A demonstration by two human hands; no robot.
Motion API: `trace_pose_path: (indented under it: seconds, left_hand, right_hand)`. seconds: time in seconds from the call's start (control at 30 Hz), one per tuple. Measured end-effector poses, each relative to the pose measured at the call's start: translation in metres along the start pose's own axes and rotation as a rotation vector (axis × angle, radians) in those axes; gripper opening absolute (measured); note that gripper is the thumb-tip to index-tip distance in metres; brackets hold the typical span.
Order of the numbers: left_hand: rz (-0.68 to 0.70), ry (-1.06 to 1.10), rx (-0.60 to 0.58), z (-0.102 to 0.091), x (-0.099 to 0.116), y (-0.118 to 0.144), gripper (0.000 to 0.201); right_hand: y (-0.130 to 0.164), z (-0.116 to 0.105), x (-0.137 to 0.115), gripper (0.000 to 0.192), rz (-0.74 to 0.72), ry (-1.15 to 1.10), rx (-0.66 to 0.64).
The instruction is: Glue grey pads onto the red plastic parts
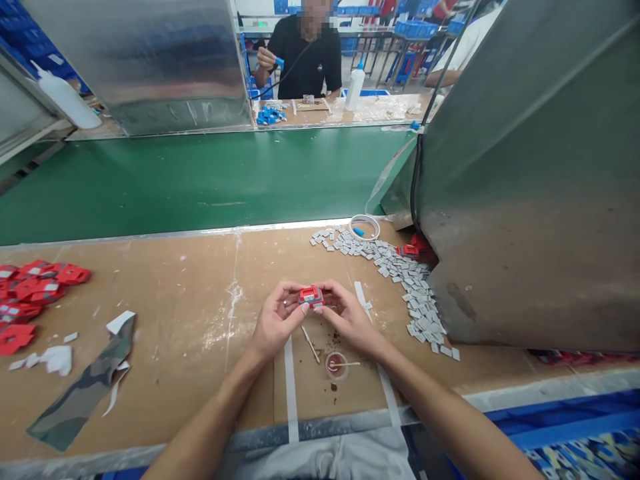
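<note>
Red part (311,296) pinched between left hand (277,320), right hand (350,319), fingertips meeting.

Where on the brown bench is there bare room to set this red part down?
Bare brown benchtop lies between the red plastic parts pile and the left hand. Crowded: small grey metal plates spread right of the right hand; the small clear cup sits below both hands.
</note>
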State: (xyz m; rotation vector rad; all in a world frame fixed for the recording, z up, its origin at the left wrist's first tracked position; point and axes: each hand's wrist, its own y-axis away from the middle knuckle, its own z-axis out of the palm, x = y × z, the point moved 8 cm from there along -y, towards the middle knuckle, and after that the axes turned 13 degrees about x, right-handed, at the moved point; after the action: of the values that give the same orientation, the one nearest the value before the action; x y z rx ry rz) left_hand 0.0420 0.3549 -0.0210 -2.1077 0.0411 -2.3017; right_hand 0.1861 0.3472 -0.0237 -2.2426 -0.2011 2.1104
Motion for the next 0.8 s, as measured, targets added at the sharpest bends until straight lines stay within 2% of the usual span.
trace_pose_path:
  seconds: [0.17, 0.47, 0.63, 0.73, 0.8]
  left_hand:
    - [0.225, -0.268, -0.041, -0.002, 0.012, -0.005, 0.012]
    - [0.178, -0.322, -0.052, -0.001, 0.01, -0.002, 0.013]
    - [0.246, -0.373, -0.051, -0.001, 0.018, -0.002, 0.018]
    - [0.311, -0.422, -0.115, -0.002, 0.018, -0.004, 0.018]
    - [0.343, -0.405, -0.192, -0.002, 0.015, -0.006, 0.018]
  right_hand:
    - [-0.003, -0.007, -0.009, 0.018, -0.124, 0.193, 0.017]
    - [0.0, -0.006, -0.007, 0.013, -0.156, 0.217, -0.007]
    - [-0.002, -0.002, -0.012, 0.014, -0.216, 0.219, -0.026]
    - [-0.005, -0.004, -0.022, 0.022, -0.177, 0.211, -0.088]
    - [0.001, -0.016, -0.039, 0.026, -0.175, 0.249, -0.112]
